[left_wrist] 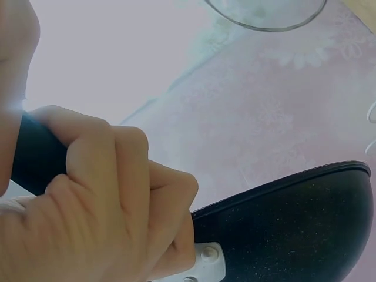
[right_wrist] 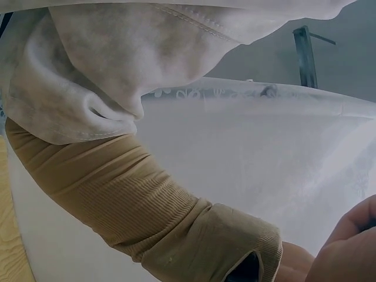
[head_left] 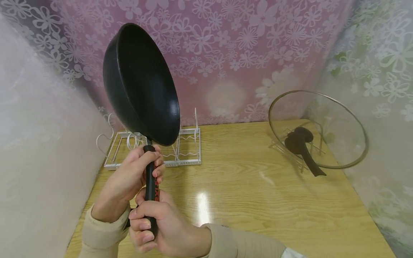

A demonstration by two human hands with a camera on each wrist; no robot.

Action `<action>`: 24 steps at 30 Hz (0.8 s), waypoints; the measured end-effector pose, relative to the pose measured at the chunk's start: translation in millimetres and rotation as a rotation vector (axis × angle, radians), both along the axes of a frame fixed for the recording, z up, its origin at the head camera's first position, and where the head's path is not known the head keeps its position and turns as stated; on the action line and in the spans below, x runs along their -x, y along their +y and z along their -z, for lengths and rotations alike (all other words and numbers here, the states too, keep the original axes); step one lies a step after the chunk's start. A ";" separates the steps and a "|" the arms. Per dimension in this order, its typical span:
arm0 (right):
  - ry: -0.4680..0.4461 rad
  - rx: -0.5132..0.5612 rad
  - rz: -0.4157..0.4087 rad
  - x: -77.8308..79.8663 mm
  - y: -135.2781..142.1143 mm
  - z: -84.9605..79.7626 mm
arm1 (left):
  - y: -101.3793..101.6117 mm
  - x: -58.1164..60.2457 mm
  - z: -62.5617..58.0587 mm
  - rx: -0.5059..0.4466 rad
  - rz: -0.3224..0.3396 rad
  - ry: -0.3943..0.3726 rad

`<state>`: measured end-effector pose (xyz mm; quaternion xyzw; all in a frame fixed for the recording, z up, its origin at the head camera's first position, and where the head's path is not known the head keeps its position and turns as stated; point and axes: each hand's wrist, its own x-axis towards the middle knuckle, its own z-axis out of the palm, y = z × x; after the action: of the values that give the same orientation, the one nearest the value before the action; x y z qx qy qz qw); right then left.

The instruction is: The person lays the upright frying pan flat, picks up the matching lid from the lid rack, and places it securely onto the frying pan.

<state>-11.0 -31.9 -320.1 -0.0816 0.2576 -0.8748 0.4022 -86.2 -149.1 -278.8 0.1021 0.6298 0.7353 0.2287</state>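
Observation:
A deep black wok (head_left: 146,86) is held up at the left in the head view, tilted with its dark inside facing right. Its long black handle (head_left: 150,182) with red lettering points down toward me. My left hand (head_left: 132,175) grips the handle just below the bowl, thumb across it. Lower down, my right hand (head_left: 161,218) curls round the handle's end. In the left wrist view, the fingers (left_wrist: 132,188) wrap the handle beside a riveted metal bracket (left_wrist: 208,261). Only a sleeve (right_wrist: 147,205) and part of a hand (right_wrist: 346,258) show in the right wrist view.
A white wire rack (head_left: 188,161) stands on the wooden table (head_left: 232,186) behind the wok, partly hidden by it. At the right, a glass lid (head_left: 342,143) with a dark handle leans on a small wire stand (head_left: 319,145). Flowered curtains (head_left: 232,53) enclose the table.

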 end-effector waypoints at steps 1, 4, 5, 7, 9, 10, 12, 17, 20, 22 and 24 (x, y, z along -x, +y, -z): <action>0.001 -0.001 0.000 -0.2 0.4 0.2 | 0.3 -0.2 0.3 -0.010 -0.003 -0.006; 0.011 -0.001 0.002 -0.7 1.8 1.2 | 1.3 -0.6 1.1 -0.046 -0.010 -0.026; 0.012 -0.002 -0.001 -0.7 2.2 1.5 | 1.7 -0.5 1.4 -0.058 -0.010 -0.030; 0.022 -0.004 0.004 -0.9 3.1 2.3 | 2.3 -0.7 1.6 -0.080 -0.012 -0.037; 0.032 -0.003 0.010 -1.2 3.5 2.9 | 3.1 -0.8 1.4 -0.101 -0.012 -0.042; 0.034 -0.004 0.016 -1.4 3.6 3.2 | 3.6 -1.0 1.2 -0.111 -0.012 -0.044; 0.045 -0.008 0.030 -2.0 3.9 3.7 | 4.6 -1.2 1.1 -0.132 -0.011 -0.050; 0.052 -0.022 0.056 -3.7 4.7 5.3 | 8.8 -0.9 2.6 -0.200 -0.010 -0.090; 0.051 -0.028 0.078 -5.1 5.4 6.4 | 11.8 -0.7 4.0 -0.234 -0.017 -0.130; 0.045 -0.029 0.092 -5.9 6.0 6.7 | 13.3 -0.4 5.1 -0.251 -0.016 -0.153; 0.044 -0.026 0.105 -6.8 6.5 7.4 | 14.3 -0.5 6.7 -0.264 -0.012 -0.166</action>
<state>-4.2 -25.4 -327.5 -0.0819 0.2816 -0.8892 0.3513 -85.7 -134.8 -285.4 0.0663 0.5073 0.8188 0.2605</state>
